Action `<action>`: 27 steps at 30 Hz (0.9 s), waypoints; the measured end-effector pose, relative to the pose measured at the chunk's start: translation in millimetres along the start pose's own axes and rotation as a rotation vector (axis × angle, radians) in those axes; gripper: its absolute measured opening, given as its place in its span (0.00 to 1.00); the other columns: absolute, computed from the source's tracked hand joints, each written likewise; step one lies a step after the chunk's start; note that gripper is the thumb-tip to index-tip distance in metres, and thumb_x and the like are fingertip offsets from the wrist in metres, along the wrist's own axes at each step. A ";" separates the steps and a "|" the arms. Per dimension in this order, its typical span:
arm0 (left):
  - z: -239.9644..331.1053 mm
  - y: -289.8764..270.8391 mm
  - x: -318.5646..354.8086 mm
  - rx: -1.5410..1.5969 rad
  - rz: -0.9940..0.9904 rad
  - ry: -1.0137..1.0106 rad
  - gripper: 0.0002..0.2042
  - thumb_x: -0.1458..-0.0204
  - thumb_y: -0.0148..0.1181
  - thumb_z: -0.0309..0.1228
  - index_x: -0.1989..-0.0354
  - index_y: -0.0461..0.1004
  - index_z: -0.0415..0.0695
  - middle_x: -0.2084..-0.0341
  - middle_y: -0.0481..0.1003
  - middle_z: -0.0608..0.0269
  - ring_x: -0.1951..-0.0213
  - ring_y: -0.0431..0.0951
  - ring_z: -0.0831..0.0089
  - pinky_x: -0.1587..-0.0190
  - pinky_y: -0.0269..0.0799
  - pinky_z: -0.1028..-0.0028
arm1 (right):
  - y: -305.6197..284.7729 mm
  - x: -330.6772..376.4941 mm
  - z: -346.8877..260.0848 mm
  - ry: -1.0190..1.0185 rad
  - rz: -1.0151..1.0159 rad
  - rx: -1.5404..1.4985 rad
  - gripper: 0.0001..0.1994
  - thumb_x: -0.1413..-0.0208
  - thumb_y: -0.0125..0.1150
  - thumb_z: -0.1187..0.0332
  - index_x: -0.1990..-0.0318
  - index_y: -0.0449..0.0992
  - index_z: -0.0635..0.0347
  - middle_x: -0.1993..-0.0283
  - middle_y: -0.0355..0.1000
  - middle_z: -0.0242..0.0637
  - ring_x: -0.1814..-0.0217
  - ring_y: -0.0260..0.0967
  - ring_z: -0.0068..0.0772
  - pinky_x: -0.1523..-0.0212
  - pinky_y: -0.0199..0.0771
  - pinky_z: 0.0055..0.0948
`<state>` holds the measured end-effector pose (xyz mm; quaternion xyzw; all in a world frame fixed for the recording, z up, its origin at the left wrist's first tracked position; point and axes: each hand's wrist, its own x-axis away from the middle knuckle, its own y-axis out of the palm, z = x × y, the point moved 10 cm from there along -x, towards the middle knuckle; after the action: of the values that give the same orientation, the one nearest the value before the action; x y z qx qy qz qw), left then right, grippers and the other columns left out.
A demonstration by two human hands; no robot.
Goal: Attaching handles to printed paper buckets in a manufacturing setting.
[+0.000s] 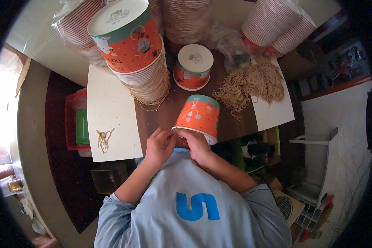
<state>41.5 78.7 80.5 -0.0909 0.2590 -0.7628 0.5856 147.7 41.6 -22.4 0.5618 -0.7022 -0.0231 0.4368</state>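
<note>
An orange paper bucket [199, 113] with a green band and printed figures is tilted in front of my chest, its white rim facing me. My right hand [196, 144] grips it at the rim, thumb and fingers closed, some of them hidden inside. At the rim's left edge my left hand [159, 145] is closed in a pinch, its fingertips meeting those of the right. A thin tan cord [177, 129] shows faintly between the fingertips; most of it is hidden. Beyond stands a similar bucket [194, 62], upside down on the brown table [153, 124].
A tall stack of upturned buckets [130, 49] with tan cords hanging along its side stands back left. Back right lies a heap of tan cords [256, 84]. Several loose cords [104, 140] lie on the white left panel. Bagged bucket stacks [270, 20] line the back.
</note>
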 end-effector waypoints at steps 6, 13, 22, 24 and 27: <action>-45.4 20.6 10.1 0.659 -0.145 -0.439 0.03 0.51 0.55 0.22 0.70 0.73 0.36 0.75 0.74 0.63 0.71 0.75 0.78 0.68 0.71 0.79 | -20.5 9.0 -75.9 -0.613 0.267 0.527 0.17 0.50 0.59 0.56 0.64 0.75 0.64 0.63 0.74 0.44 0.62 0.72 0.38 0.61 0.68 0.34; -36.2 40.2 13.5 1.054 -0.299 -0.622 0.03 0.50 0.55 0.21 0.69 0.73 0.36 0.72 0.75 0.62 0.69 0.75 0.77 0.62 0.72 0.77 | 23.7 36.5 -142.2 -0.811 0.267 1.222 0.14 0.52 0.58 0.63 0.81 0.72 0.64 0.79 0.70 0.46 0.77 0.68 0.50 0.74 0.66 0.41; -42.1 31.9 6.8 0.836 -0.220 -0.500 0.04 0.48 0.56 0.24 0.67 0.74 0.36 0.73 0.75 0.64 0.68 0.74 0.79 0.63 0.71 0.78 | 74.7 10.7 -139.8 -0.824 0.261 1.640 0.10 0.59 0.59 0.64 0.82 0.73 0.61 0.77 0.71 0.43 0.73 0.70 0.46 0.70 0.70 0.42; -40.6 25.7 3.5 0.790 -0.214 -0.428 0.05 0.48 0.56 0.24 0.66 0.74 0.36 0.73 0.75 0.65 0.69 0.73 0.80 0.64 0.70 0.79 | 94.5 12.2 -132.4 -0.955 0.204 1.682 0.09 0.60 0.59 0.65 0.82 0.73 0.61 0.79 0.71 0.42 0.74 0.70 0.44 0.70 0.68 0.41; -43.0 19.5 1.8 0.691 -0.198 -0.355 0.05 0.48 0.56 0.25 0.66 0.74 0.37 0.73 0.75 0.67 0.70 0.71 0.83 0.66 0.68 0.82 | 102.9 -0.5 -115.1 -0.950 0.144 1.814 0.09 0.59 0.59 0.65 0.82 0.74 0.60 0.79 0.71 0.41 0.74 0.71 0.42 0.68 0.66 0.39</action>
<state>38.5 85.9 33.8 -0.0435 -0.1283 -0.8301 0.5409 142.2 132.6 102.2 0.5699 -0.5876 0.3228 -0.4751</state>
